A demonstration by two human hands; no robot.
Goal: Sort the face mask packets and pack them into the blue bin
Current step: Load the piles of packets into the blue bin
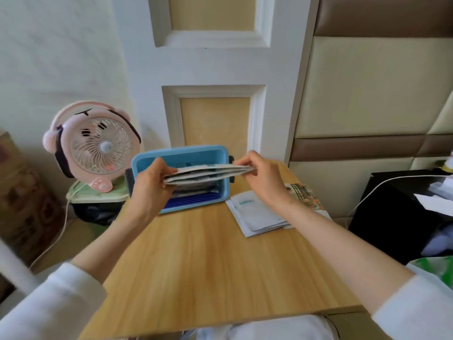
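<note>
Both hands, left hand (152, 182) and right hand (259, 175), are pinching opposite ends of a packet stack (208, 173) at frame centre, above the blue bin (181, 153); more packets (259, 217) are lying on the table (220, 266), right of the bin.

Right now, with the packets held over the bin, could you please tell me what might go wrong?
The left hand and right hand pinch the splayed stack of white flat packets only by its ends; inner ones might slip out. The blue plastic bin already holds dark blue packets, so the stack may jam.
</note>
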